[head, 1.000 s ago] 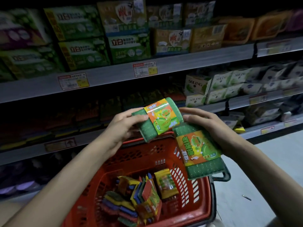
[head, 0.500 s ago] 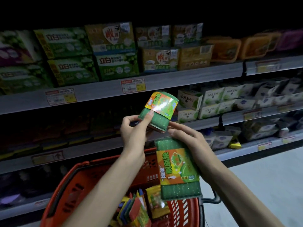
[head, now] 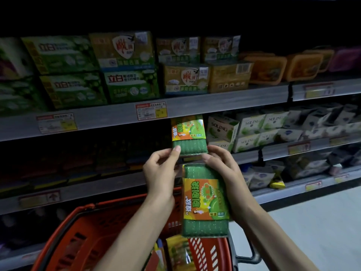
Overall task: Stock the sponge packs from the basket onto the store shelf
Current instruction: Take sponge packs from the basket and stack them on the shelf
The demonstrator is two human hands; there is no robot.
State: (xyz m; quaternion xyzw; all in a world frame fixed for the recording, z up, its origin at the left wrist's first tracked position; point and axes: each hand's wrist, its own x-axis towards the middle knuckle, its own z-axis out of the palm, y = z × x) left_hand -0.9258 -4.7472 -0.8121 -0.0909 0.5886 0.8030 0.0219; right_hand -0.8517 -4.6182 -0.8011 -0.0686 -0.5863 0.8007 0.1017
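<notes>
While the left hand (head: 160, 174) pinches one sponge pack (head: 188, 138) at the shelf (head: 109, 185) mouth, the right hand (head: 226, 173) grips a second pack (head: 205, 200). Next, likely, the upper one slides far inward.

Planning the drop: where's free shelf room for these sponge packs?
Likeliest gap: behind the upper pack, between the SOLING boxes and the dim goods on their left; too dark to confirm. Top shelf and the SOLING row are packed. Basket left half is bare; under the lower pack it's crowded.
</notes>
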